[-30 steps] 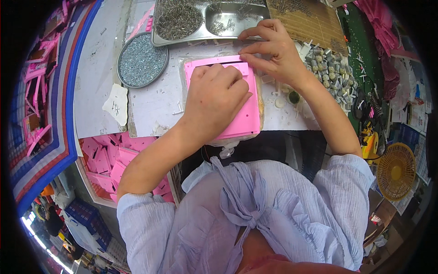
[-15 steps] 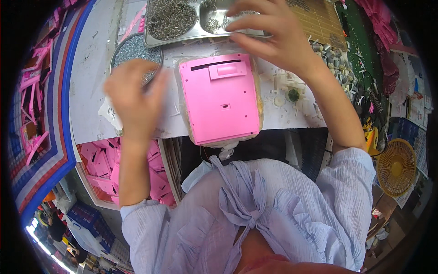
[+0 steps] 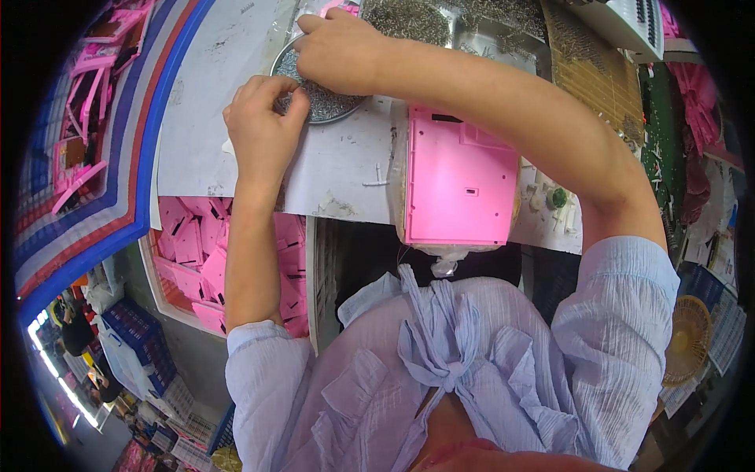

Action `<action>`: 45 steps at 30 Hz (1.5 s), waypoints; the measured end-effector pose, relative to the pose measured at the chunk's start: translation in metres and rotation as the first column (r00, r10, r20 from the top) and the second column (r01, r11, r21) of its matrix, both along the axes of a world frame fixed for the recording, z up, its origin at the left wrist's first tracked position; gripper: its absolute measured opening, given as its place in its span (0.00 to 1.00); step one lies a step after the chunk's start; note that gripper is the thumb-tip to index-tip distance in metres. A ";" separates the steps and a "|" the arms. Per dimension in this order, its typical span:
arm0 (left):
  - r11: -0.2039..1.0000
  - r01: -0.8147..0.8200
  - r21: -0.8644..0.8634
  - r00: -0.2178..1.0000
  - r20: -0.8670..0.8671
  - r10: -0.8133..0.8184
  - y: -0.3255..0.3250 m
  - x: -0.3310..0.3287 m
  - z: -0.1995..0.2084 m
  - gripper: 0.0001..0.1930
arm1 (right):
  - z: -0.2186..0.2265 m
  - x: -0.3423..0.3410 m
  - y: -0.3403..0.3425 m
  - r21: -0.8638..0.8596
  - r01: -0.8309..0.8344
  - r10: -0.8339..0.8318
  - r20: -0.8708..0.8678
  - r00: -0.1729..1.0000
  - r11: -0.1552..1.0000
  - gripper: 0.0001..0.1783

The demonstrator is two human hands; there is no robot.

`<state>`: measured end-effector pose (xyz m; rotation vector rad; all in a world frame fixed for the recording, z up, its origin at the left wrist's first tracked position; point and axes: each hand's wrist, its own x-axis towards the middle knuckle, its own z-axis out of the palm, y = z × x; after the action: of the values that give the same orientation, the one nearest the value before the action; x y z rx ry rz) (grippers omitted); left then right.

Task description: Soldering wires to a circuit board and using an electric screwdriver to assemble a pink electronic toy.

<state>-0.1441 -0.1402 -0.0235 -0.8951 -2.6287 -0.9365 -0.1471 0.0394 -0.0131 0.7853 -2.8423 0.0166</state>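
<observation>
Both hands are gathered at the round metal dish of small grey screws [image 3: 326, 94], upper centre of frame. Left hand [image 3: 263, 126] is pinched narrow at its rim; right hand [image 3: 338, 47] rests curled on it, contents not discernible. Screws could be scattered if the dish is tipped; the pink rectangular plastic casing [image 3: 460, 177] lies unheld near the table edge.

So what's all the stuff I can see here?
Round dish of small metal bits: one, grey, top of the white table, under both hands.
Pink plastic panel: one, on the table right of middle.
Metal tray of small bits: one, silver, top edge.
Woven mat: one, tan, upper right.
Box of pink plastic parts: one, below the table's left edge.
Crates: blue, lower left.
Round fan: one, yellow, right edge.
Left hand: fingertips pinched at the dish's rim.
Right hand: resting over the dish.
</observation>
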 end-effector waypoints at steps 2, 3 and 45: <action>0.970 -0.012 0.244 0.976 0.215 -0.042 0.000 0.013 0.005 0.02 | -0.010 -0.008 -0.003 -0.034 0.064 -0.062 0.041 0.997 0.997 0.09; 0.967 0.008 0.256 0.968 0.242 -0.072 0.003 0.021 0.008 0.02 | -0.014 -0.011 -0.002 -0.034 0.059 -0.058 0.006 0.998 0.998 0.10; 0.691 -0.075 0.719 -0.345 0.632 -0.694 0.045 0.170 0.038 0.05 | 0.036 0.294 0.067 -0.873 0.012 0.000 0.014 1.000 0.487 0.17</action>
<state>0.0255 -0.0949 0.0144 -0.9279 -2.1835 -3.8768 0.1464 0.1064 0.0226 0.4899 -2.2949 1.3667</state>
